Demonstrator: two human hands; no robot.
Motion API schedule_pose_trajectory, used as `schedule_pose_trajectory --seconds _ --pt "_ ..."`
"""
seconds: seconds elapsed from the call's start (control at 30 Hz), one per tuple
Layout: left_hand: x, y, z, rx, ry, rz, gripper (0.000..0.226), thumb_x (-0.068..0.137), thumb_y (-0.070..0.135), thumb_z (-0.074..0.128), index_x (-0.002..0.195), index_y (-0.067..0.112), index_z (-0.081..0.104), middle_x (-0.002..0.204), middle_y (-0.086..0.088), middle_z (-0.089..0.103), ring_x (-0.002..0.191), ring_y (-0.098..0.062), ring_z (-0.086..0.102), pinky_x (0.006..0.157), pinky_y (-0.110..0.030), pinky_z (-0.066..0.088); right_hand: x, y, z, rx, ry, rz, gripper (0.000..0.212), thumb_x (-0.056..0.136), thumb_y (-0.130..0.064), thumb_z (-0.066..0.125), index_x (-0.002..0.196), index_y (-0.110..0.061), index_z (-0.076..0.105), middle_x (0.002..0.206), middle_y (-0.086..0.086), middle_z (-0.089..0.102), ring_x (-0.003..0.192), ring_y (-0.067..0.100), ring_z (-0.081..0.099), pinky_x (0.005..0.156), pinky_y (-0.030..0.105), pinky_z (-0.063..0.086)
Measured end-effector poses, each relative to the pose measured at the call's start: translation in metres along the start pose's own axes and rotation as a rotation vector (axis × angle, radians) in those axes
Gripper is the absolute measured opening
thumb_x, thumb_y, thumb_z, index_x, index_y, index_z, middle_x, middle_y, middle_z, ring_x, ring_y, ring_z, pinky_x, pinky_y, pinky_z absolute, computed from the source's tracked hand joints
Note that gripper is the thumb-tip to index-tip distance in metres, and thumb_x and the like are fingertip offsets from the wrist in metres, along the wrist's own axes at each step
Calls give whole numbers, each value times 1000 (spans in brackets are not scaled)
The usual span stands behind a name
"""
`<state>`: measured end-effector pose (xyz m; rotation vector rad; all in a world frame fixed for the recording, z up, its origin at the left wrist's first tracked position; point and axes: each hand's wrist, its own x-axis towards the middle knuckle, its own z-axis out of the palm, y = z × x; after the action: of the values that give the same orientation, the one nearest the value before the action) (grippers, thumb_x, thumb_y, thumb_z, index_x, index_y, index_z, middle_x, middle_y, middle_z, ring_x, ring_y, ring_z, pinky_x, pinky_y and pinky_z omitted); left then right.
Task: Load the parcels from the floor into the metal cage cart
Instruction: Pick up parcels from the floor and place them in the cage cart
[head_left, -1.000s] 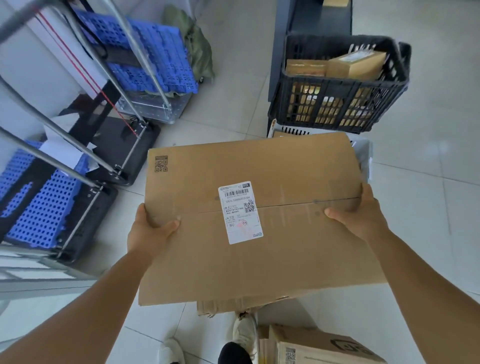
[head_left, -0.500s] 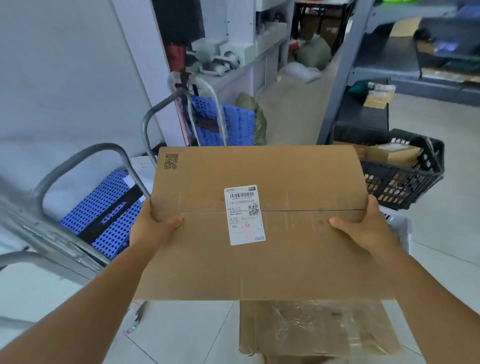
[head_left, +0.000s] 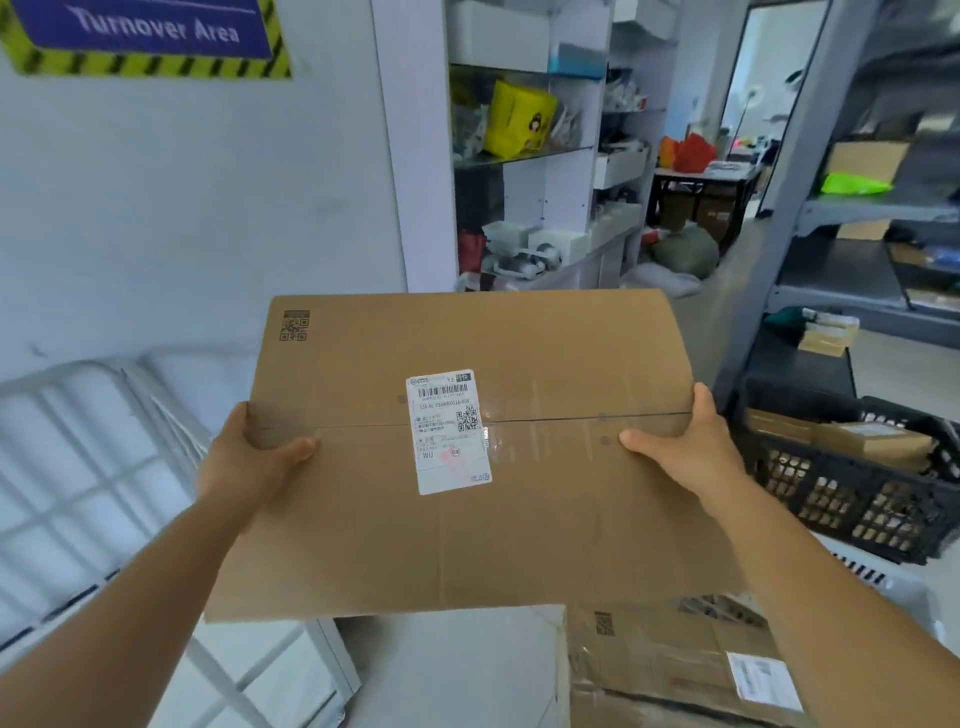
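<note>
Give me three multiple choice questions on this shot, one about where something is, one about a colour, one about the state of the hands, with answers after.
1. Where is the black plastic crate relative to the held cardboard parcel?
A. To its right
B. To its left
C. On top of it

2. What colour is the bag on the white shelf unit?
A. Red
B. Yellow
C. Blue

3. How is the parcel held?
A. Left hand alone
B. Both hands, one at each side edge
C. Resting on the floor, untouched

Answers:
1 A, the crate sits at the right edge of the view, past the right hand.
2 B, the bag stands out bright yellow among the white boxes.
3 B, the left hand and the right hand each have a thumb on the top face at opposite edges.
</note>
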<state>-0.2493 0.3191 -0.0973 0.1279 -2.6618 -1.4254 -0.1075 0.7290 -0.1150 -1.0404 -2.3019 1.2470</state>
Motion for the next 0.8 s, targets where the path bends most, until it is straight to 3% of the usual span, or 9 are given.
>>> schedule_pose_trajectory --seconds 0.13,0.27,0.47,0.63,0.8 --pt "2 4 -56 -37 104 -8 55 77 34 78 123 23 50 107 4 59 93 -20 52 77 -32 40 -2 -52 29 34 -47 -98 117 69 -43 85 155 -30 7 155 5 28 138 31 35 107 49 36" --pt "4 -2 -105 -45 219 -39 60 72 38 80 122 25 50 106 5 59 96 -21 54 81 -35 45 2 -102 64 66 -117 -195 114 61 -45 88 149 -34 16 150 6 36 133 31 41 106 52 39" --pt "-6 -12 -165 -46 402 -84 66 78 29 78 135 21 46 108 4 50 95 -20 45 82 -33 40 1 -165 121 101 -246 -290 120 67 -42 86 155 -35 5 156 3 27 138 31 36 107 49 39" --pt "-14 -34 -214 -1 523 -143 72 77 31 79 138 22 44 111 -2 53 103 -29 51 83 -37 42 -17 -213 170 104 -354 -387 122 60 -51 85 153 -36 8 154 0 32 135 29 40 105 52 42" --pt "-23 -58 -265 26 632 -175 69 76 30 80 135 15 47 103 -2 49 97 -28 50 86 -41 42 -50 -259 224 88 -440 -464 120 48 -62 79 147 -37 16 146 0 38 128 32 45 97 54 47"
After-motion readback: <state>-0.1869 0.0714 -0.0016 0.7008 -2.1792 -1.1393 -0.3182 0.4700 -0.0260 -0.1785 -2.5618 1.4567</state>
